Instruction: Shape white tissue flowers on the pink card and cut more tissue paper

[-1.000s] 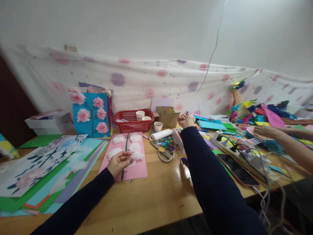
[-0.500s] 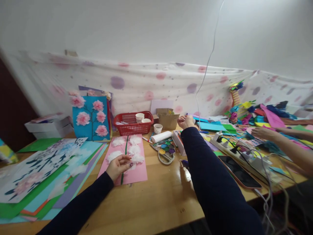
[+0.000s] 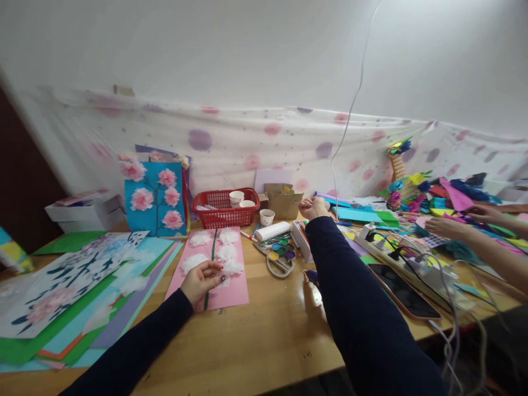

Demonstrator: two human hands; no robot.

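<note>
Over the lower part of a pink sheet of paper (image 3: 236, 294), my left hand (image 3: 203, 281) is closed with thumb and fingers pinched. A small whitish scrap shows by its fingertips; whether the fingers hold it I cannot tell. The sheet bears a green stem (image 3: 214, 245) and several white tissue blossoms (image 3: 228, 253). My right hand (image 3: 314, 208) is raised on an outstretched arm in front of a cardboard box (image 3: 282, 202), its fingers curled closed. What they hold, if anything, is hidden. Scissors (image 3: 280, 268) and a paint palette (image 3: 284, 249) lie between my hands.
A red basket (image 3: 223, 220) with paper cups stands behind the sheet, near another cup (image 3: 267, 217). Coloured papers (image 3: 103, 297) spread out on the left. A phone (image 3: 402, 289) and power strip (image 3: 391, 256) lie right of my arm; a co-worker's hand (image 3: 447, 226) reaches in at far right.
My hands stay nearly in place, with only a slight shift of the view. At far right, the co-worker's second hand shows a little more above the coloured papers.
</note>
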